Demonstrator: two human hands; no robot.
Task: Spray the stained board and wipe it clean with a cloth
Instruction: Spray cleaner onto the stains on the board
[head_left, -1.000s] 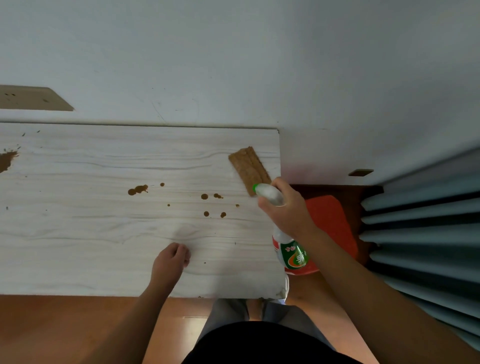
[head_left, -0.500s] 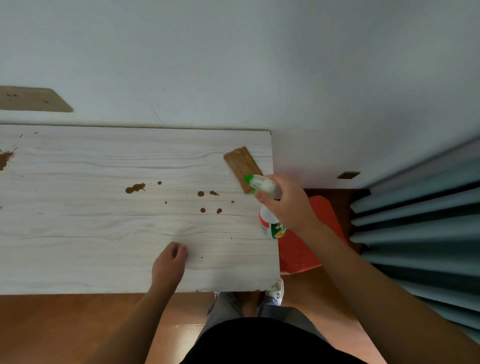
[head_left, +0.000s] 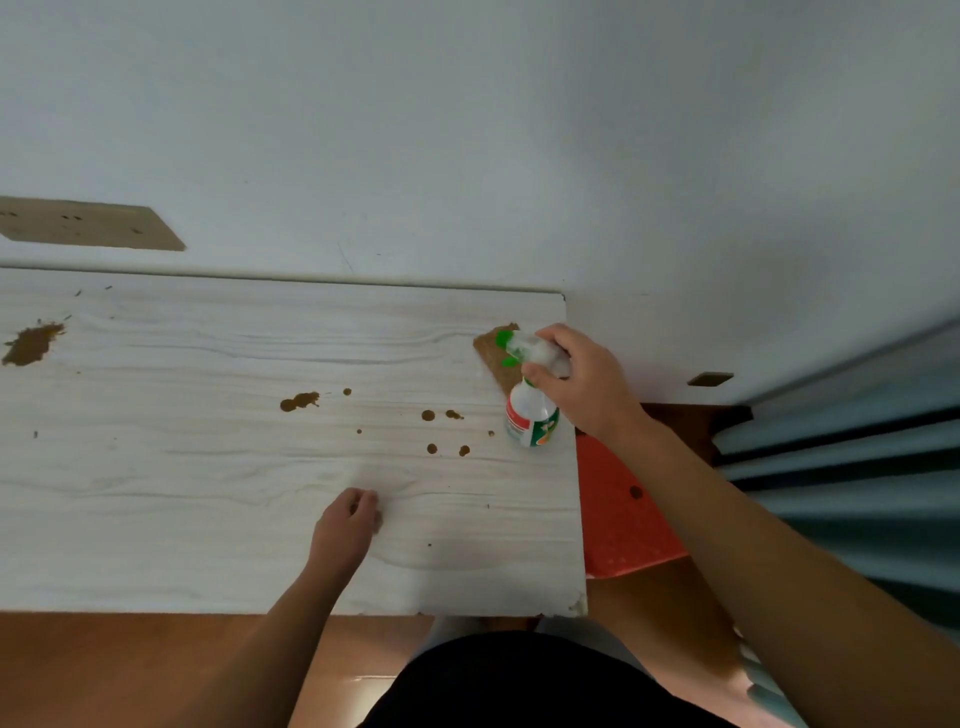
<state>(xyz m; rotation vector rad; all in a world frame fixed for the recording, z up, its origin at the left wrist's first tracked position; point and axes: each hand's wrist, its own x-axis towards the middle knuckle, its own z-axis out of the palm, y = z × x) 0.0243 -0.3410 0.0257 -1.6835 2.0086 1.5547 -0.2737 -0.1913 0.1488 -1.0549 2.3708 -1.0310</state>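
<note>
Woodgrain ran lengthwise across the board (head_left: 208, 467), a pale, matte, whitewashed rectangular surface whose long axis lay left to right, its back edge against the white wall (head_left: 467, 130). Brown stains (head_left: 300, 401) marked it: an irregular splat near the middle, a scatter of small round drops to its right, and a larger ragged smear (head_left: 31, 344) at the far left. A brown cloth (head_left: 488, 351), coarse and flat, lay at the board's back right corner, mostly hidden behind the bottle.

The right hand (head_left: 582, 384) was clenched around the neck and trigger head of a spray bottle (head_left: 531, 415), a smooth white plastic cylinder with a red and green label. It stood roughly upright over the board's right edge, and its green nozzle (head_left: 503, 340) pointed left across the board. Whether its base touched the board could not be told.

The left hand (head_left: 345, 525) rested on the bare grain near the front edge, fingers curled loosely under, holding nothing.

Beside the board's right end sat an orange plastic stool (head_left: 618, 519), speckled with pale marks, and beyond it grey-blue pleated curtain folds (head_left: 857, 467). Glossy brown floor (head_left: 104, 670) showed below.
</note>
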